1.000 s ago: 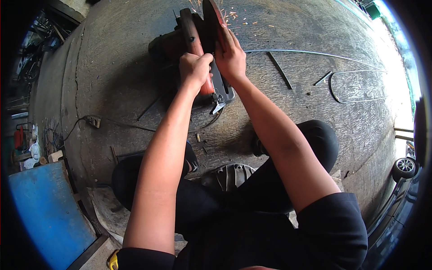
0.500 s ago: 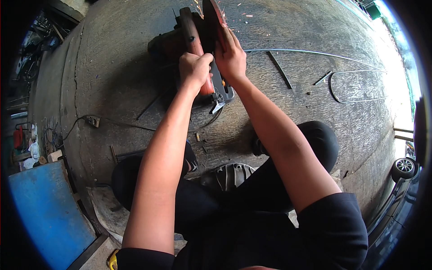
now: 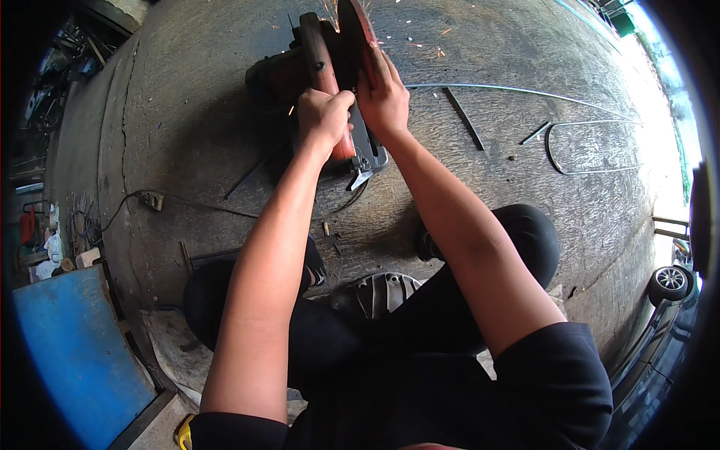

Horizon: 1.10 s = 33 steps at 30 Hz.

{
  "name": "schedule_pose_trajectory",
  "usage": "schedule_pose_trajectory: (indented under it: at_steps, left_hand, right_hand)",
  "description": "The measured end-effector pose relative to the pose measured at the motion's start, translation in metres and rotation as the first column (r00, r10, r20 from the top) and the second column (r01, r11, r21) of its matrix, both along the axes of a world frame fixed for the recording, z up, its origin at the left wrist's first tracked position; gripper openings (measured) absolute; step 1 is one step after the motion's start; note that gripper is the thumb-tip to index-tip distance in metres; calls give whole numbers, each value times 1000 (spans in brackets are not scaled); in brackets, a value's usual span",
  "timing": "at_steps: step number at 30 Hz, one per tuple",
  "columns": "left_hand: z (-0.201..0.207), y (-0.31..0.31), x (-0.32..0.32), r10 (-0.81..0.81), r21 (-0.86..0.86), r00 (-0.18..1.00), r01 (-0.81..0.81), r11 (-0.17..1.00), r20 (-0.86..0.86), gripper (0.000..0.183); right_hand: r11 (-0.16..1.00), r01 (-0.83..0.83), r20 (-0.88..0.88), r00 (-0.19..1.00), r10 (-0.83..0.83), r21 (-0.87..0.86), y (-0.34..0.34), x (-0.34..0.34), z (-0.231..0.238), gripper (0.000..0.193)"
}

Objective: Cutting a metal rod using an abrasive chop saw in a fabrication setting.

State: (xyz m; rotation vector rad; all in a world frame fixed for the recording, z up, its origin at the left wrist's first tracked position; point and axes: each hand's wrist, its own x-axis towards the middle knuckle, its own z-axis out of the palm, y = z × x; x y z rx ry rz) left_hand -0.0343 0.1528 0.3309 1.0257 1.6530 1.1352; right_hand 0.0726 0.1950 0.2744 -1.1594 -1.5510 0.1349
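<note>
A cut-off saw (image 3: 279, 81) with a red handle (image 3: 324, 77) and a red disc guard (image 3: 363, 31) stands on the floor ahead of me. My left hand (image 3: 324, 118) is wrapped round the handle. Up against the guard's lower part is my right hand (image 3: 385, 101), fingers stretched along its right side and thumb toward its left side. Sparks (image 3: 330, 10) fly at the far end of the saw. The cutting point is hidden behind handle and guard. A long thin metal rod (image 3: 495, 85) runs from beside my right hand toward the right.
A dark bar (image 3: 465, 118), a short piece (image 3: 535, 133) and a bent rod (image 3: 551, 150) lie to the right. A power cord (image 3: 214, 208) crosses the floor at left. Near my feet is a ribbed metal part (image 3: 375, 295). A blue panel (image 3: 79, 352) stands lower left, a car wheel (image 3: 670, 283) far right.
Both hands keep their hold on the saw with hardly any movement. The sparks have changed their spread, some now left of the handle. The whole view has shifted very slightly.
</note>
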Motion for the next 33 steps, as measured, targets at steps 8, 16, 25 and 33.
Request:
schedule_pose_trajectory:
  at_steps: [8,16,25,33]
  left_hand:
    - [-2,0,-1,3,7,1000,-3,1000,8,28]
    - [0,-1,0,16,-15,1000,-16,1000,8,28]
    - [3,-2,0,-40,-58,999,39,998,-22,23]
    - [-2,0,0,5,-2,1000,-5,1000,-13,28]
  right_hand:
    - [998,13,21,1000,-12,-65,-3,-1,1,47]
    - [999,9,17,1000,-8,-53,-3,-1,2,47]
    - [999,17,17,1000,-16,-36,-2,0,0,49]
    - [998,7,13,1000,-7,-56,-3,0,1,47]
